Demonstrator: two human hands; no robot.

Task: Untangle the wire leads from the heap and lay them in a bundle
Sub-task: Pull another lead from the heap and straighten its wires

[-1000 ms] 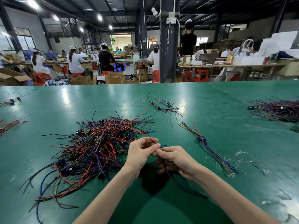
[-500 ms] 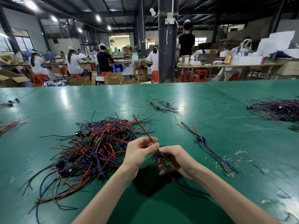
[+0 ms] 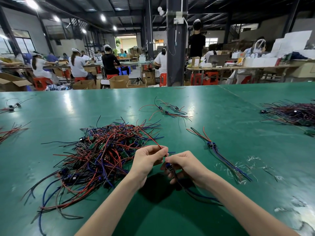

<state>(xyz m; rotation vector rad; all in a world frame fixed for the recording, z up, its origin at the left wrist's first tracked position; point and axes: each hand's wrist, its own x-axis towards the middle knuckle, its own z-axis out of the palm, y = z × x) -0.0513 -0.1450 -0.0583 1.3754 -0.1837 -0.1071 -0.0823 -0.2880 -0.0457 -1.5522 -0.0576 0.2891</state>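
A tangled heap of red, blue and black wire leads (image 3: 102, 157) with small green boards lies on the green table (image 3: 230, 116), left of my hands. My left hand (image 3: 147, 161) pinches a red lead (image 3: 150, 137) that slants up and away over the heap's right edge. My right hand (image 3: 185, 165) grips a small blue part with dark leads (image 3: 196, 195) trailing down toward me across the table. The two hands nearly touch. A laid-out bundle of leads (image 3: 219, 154) lies to the right of my right hand.
A small loose group of leads (image 3: 167, 110) lies farther back. More wire piles sit at the far right (image 3: 293, 114) and left edge (image 3: 12, 130). Clear plastic scraps (image 3: 252, 166) litter the table at right. Seated people work at benches behind.
The red lead has come free of the heap and now stands up from my left hand's pinch. My right hand has drawn the blue part and dark leads slightly toward me.
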